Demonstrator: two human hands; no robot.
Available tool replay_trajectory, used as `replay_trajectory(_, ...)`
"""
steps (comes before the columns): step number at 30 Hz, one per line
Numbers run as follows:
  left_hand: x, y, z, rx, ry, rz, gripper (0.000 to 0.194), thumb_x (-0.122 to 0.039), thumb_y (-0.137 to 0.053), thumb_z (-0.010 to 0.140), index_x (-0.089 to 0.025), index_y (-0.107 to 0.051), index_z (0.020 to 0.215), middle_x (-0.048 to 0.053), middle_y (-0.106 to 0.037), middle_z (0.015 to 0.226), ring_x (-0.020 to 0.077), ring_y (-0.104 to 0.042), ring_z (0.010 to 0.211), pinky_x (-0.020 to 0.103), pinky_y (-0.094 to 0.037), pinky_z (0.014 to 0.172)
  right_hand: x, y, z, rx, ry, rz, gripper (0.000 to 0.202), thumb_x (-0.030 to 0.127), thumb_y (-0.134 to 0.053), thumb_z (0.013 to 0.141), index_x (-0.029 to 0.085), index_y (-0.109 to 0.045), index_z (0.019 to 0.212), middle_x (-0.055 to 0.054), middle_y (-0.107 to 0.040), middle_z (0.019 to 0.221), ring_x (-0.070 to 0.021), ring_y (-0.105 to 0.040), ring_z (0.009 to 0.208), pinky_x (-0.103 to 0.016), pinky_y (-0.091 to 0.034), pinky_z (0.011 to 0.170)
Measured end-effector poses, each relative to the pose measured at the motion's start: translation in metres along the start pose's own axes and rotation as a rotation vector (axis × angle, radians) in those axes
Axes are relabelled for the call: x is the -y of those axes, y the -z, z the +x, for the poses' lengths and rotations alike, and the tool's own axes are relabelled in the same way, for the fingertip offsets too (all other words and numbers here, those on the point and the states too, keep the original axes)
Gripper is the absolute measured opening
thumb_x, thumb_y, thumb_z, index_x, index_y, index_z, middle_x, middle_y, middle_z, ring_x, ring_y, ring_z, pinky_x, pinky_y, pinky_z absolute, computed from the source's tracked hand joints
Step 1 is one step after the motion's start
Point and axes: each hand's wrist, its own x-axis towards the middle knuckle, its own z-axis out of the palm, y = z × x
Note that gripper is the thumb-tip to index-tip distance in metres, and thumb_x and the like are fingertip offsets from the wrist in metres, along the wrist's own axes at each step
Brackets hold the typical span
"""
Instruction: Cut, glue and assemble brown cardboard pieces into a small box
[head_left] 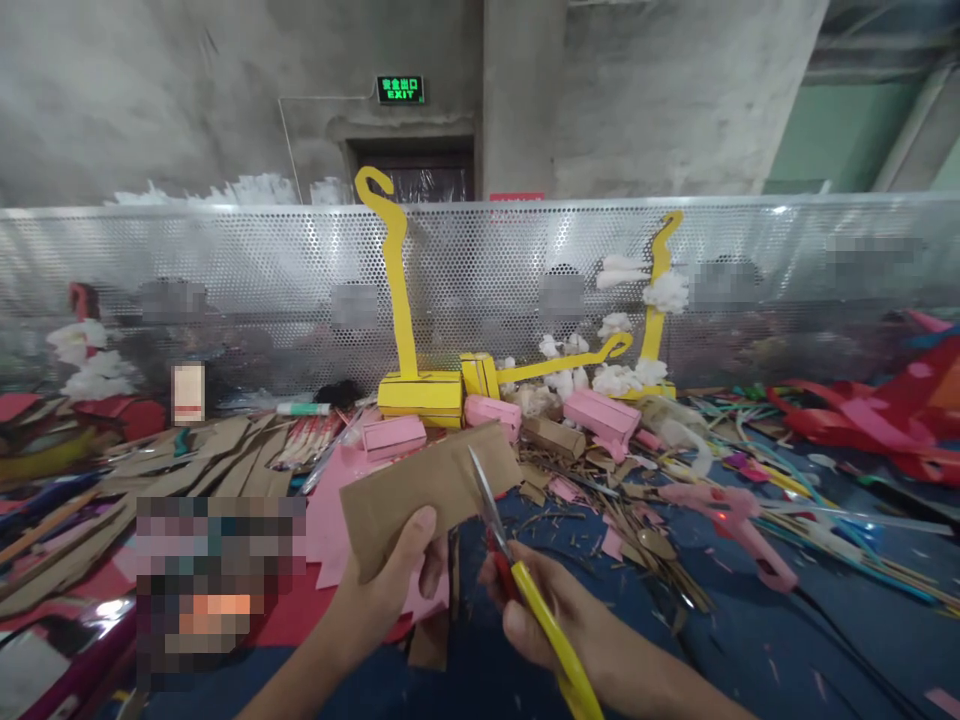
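- how far along does it look?
- partway, i'd judge. a tall yellow hook (397, 300) stands on a yellow box (420, 400) at the back of the table (487, 685). a second hook (654, 332), with white tufts (666, 292) on it, rises farther right, and a third hook (555, 366) lies over between them.
- and the card (420, 490)?
- held up off the table, in one piece as far as i can see. the scissors (531, 597) cross its right part, but i can't tell whether they have bitten in, so that cut looks unfinished.
- anything else nearby?
- pink boxes (394, 434) behind the card, scraps (649, 560) to the right, and past those a glue gun (739, 510) showing a red light.
- how are the hands placed?
- the left hand (409, 555) grips the card's lower edge, thumb on the near face, fingers behind. the right hand (544, 605) is wrapped round the scissors' handles, blades pointing up and leaning left.
- and the arms?
- both forearms come in low and angle inward, so the hands are near each other, not touching.
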Motion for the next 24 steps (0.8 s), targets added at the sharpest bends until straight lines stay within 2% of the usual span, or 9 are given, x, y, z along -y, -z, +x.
replay_trajectory(4,0.000,-0.001,0.002,0.024,0.000,-0.092,0.052,-0.049,-0.050,0.097,-0.019,-0.055,0.054,-0.001,-0.051,0.044,0.0114,-0.049,0.042,0.024,-0.041,0.049,0.001,-0.003,0.004,-0.061,-0.010,0.048,0.066,0.067,-0.086,0.061,0.020,-0.062,0.100,-0.004,-0.058,0.098,-0.0148,-0.056,0.082,-0.024,-0.049,0.075)
replay_trajectory(7,-0.005,-0.003,0.001,0.030,0.030,-0.122,0.052,-0.050,-0.053,0.094,-0.019,-0.053,0.053,-0.001,-0.050,0.044,0.0113,-0.049,0.041,0.023,-0.043,0.049,0.000,-0.003,0.009,-0.046,0.006,0.034,0.060,0.064,-0.087,0.062,0.018,-0.061,0.092,-0.001,-0.059,0.080,-0.0117,-0.057,0.065,-0.023,-0.049,0.062)
replay_trajectory(10,-0.013,-0.006,0.000,-0.004,0.056,-0.119,0.053,-0.054,-0.056,0.091,-0.020,-0.052,0.051,-0.001,-0.049,0.042,0.0110,-0.048,0.040,0.023,-0.043,0.048,-0.008,-0.003,0.015,-0.048,0.014,-0.007,0.058,0.067,-0.082,0.066,0.018,-0.057,0.084,0.005,-0.054,0.057,-0.0089,-0.050,0.045,-0.020,-0.041,0.045)
replay_trajectory(15,-0.016,-0.009,0.000,0.008,0.075,-0.125,0.057,-0.060,-0.057,0.087,-0.020,-0.051,0.048,-0.001,-0.046,0.040,0.0106,-0.046,0.039,0.022,-0.044,0.046,-0.027,-0.006,0.022,-0.079,0.017,0.028,0.058,0.069,-0.080,0.066,0.020,-0.049,0.076,0.008,-0.051,0.047,-0.0065,-0.043,0.035,-0.018,-0.034,0.037)
replay_trajectory(18,-0.011,-0.010,0.003,-0.004,0.109,-0.133,0.058,-0.061,-0.056,0.087,-0.020,-0.050,0.048,-0.001,-0.047,0.041,0.0108,-0.047,0.040,0.022,-0.043,0.046,-0.028,-0.005,0.021,-0.055,0.009,-0.020,0.059,0.074,-0.074,0.070,0.020,-0.050,0.077,0.006,-0.053,0.048,-0.0075,-0.043,0.037,-0.019,-0.035,0.040)
replay_trajectory(21,-0.006,-0.010,0.005,-0.062,0.120,-0.117,0.058,-0.065,-0.056,0.085,-0.019,-0.053,0.051,-0.001,-0.049,0.043,0.0104,-0.046,0.043,0.021,-0.042,0.047,-0.021,-0.001,0.017,-0.066,0.049,-0.152,0.053,0.066,-0.076,0.075,0.018,-0.054,0.083,0.001,-0.058,0.067,-0.0114,-0.052,0.057,-0.022,-0.042,0.054)
replay_trajectory(24,-0.005,-0.010,0.006,-0.075,0.115,-0.124,0.059,-0.070,-0.056,0.083,-0.019,-0.053,0.052,-0.001,-0.049,0.045,0.0104,-0.045,0.043,0.022,-0.041,0.046,-0.011,0.001,0.013,-0.118,0.150,-0.238,0.051,0.061,-0.078,0.076,0.020,-0.054,0.095,0.000,-0.055,0.084,-0.0152,-0.052,0.075,-0.025,-0.044,0.067)
